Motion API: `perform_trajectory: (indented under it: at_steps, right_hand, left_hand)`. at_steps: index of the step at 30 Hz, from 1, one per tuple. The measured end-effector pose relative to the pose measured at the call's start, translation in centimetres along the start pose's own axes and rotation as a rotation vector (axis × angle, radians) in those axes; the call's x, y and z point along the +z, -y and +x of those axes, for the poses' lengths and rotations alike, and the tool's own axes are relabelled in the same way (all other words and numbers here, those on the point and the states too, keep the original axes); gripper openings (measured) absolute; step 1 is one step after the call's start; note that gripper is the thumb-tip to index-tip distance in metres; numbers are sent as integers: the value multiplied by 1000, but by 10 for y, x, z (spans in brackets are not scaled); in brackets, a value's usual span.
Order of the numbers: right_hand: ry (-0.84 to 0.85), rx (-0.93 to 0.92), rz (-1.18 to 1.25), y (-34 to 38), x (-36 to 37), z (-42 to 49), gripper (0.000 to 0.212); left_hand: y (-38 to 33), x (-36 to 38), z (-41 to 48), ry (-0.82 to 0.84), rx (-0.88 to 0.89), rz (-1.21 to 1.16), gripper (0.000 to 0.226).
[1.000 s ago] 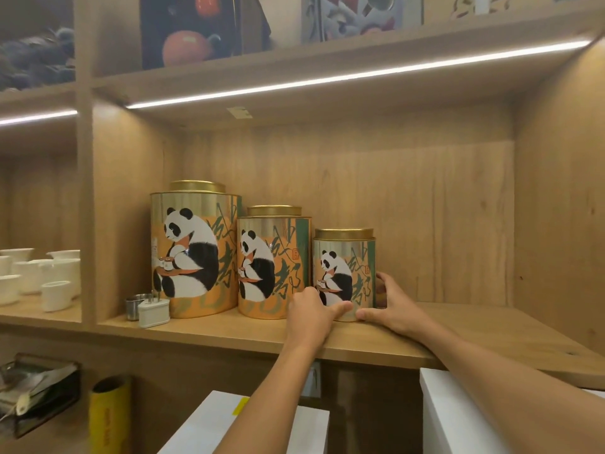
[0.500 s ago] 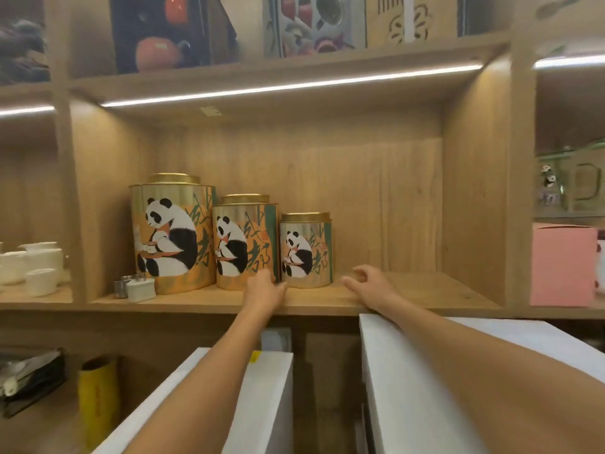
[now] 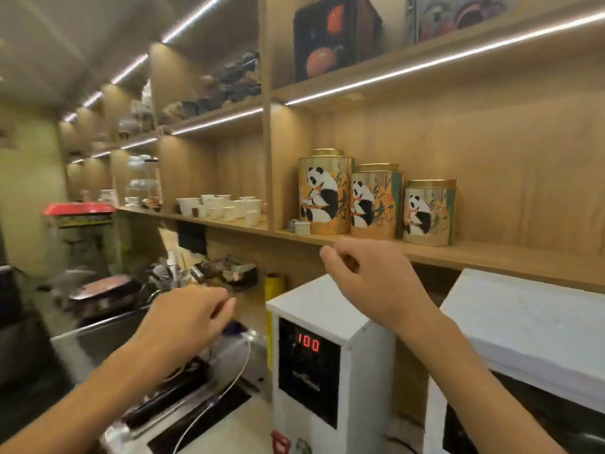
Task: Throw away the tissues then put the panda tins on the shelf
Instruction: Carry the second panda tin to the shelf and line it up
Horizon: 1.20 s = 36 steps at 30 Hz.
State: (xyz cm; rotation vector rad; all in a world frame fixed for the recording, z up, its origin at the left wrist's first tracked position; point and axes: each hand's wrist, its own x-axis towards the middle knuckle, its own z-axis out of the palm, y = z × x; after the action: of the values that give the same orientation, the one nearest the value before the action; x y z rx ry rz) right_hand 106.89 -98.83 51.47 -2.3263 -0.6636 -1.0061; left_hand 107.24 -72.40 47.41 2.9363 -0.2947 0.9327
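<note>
Three gold panda tins stand in a row on the wooden shelf (image 3: 491, 253): a large tin (image 3: 324, 191), a medium tin (image 3: 376, 201) and a small tin (image 3: 429, 213). My right hand (image 3: 370, 276) hovers below and in front of the shelf edge, fingers loosely curled, holding nothing. My left hand (image 3: 186, 319) is lower and to the left, over the counter, fingers loosely bent and empty. No tissues are visible.
A white machine (image 3: 327, 339) showing "100" stands below the shelf, with another white appliance (image 3: 523, 322) to its right. White cups (image 3: 226, 206) fill the shelf bay to the left. A dark pan (image 3: 104, 290), a utensil rack (image 3: 226, 273) and a yellow roll (image 3: 275, 283) sit along the counter.
Both hands have come off the small tin and pulled back from the shelf. The view has swung left, so the tins now sit right of centre.
</note>
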Motion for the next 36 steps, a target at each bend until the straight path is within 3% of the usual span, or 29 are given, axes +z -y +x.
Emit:
perform_trajectory:
  at_steps: [3, 7, 14, 21, 29, 36]
  right_hand:
    - [94, -47, 234, 62, 65, -43, 43]
    - [399, -170, 400, 165, 180, -105, 43]
    - [851, -649, 653, 437, 331, -221, 38]
    - [1036, -1063, 822, 657, 409, -352, 31]
    - [1309, -1187, 789, 772, 466, -438, 36]
    - [1475, -1245, 714, 852, 567, -431, 35]
  left_hand:
    - [47, -32, -94, 17, -146, 140, 39]
    - [107, -63, -233, 99, -452, 194, 40]
    - [219, -143, -508, 175, -1084, 326, 25]
    - [233, -210, -756, 242, -1625, 485, 26]
    - [241, -183, -868, 208, -2009, 419, 27]
    - [332, -140, -907, 171, -2170, 331, 31]
